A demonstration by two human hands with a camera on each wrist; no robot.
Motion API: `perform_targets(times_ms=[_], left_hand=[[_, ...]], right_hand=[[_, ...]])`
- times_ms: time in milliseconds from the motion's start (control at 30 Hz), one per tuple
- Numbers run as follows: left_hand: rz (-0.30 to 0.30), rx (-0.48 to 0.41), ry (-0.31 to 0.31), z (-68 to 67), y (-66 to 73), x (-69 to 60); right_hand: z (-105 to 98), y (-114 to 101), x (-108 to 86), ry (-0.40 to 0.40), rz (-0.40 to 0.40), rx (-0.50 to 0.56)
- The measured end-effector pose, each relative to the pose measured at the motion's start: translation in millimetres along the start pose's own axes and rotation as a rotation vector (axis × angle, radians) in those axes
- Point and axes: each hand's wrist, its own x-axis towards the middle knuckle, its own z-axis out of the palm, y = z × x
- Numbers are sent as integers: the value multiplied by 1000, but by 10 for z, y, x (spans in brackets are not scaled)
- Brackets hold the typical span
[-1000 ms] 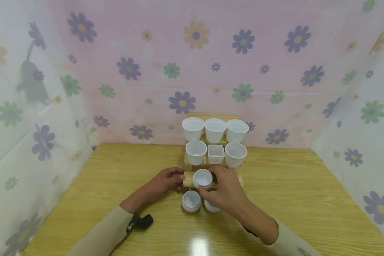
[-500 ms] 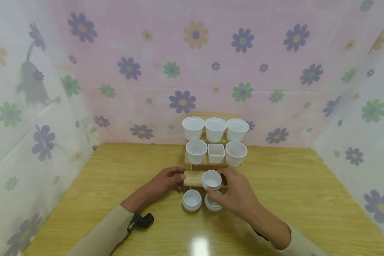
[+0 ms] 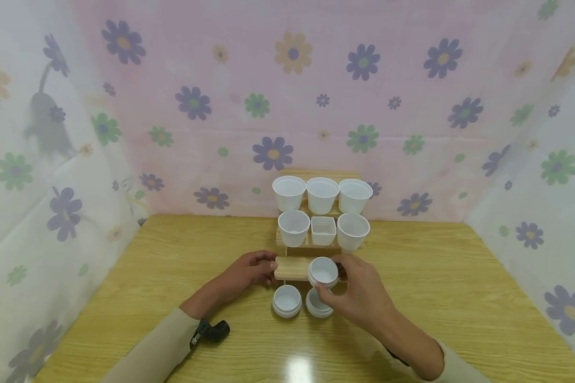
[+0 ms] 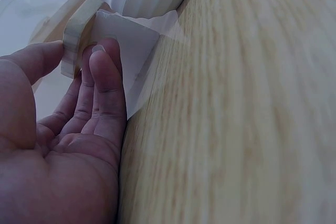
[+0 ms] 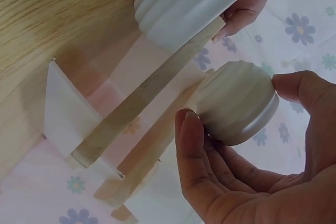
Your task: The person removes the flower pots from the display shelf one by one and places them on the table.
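Observation:
My right hand (image 3: pixel 364 295) pinches a small round white jar (image 3: pixel 323 271) between thumb and fingers, over the right part of the lowest wooden shelf board (image 3: pixel 292 268). The right wrist view shows this ribbed jar (image 5: pixel 239 103) in the fingertips of the right hand (image 5: pixel 252 166), close to the board (image 5: pixel 147 95). My left hand (image 3: pixel 244 276) grips the board's left end; in the left wrist view the thumb and fingers of the left hand (image 4: pixel 79 124) are on either side of the board end (image 4: pixel 79 38). Two more round jars (image 3: pixel 287 301) (image 3: pixel 319 303) stand in front of the board.
Behind, the upper tiers hold three white cups (image 3: pixel 322 196), then two round cups (image 3: pixel 294 229) with a square one (image 3: pixel 323 230) between them. The wood-grain table (image 3: pixel 196 239) is enclosed by flowered cloth (image 3: pixel 316 80). Something black (image 3: pixel 215 331) is at my left wrist.
My right hand has moved the jar rightward along the board, uncovering more of the board's left part and the front right jar. The left hand has stayed at the board's left end.

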Motion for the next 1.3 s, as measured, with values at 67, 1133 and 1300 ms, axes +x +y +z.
perform_targets(times_ms=[67, 1133, 1300], left_hand=[[0, -6, -5, 1, -4, 3], [10, -9, -18, -3, -7, -12], [0, -1, -10, -4, -7, 2]], right_hand=[[-13, 0, 0, 7, -10, -6], [-210, 147, -215, 45, 26, -57], [-228, 164, -238, 52, 26, -74]])
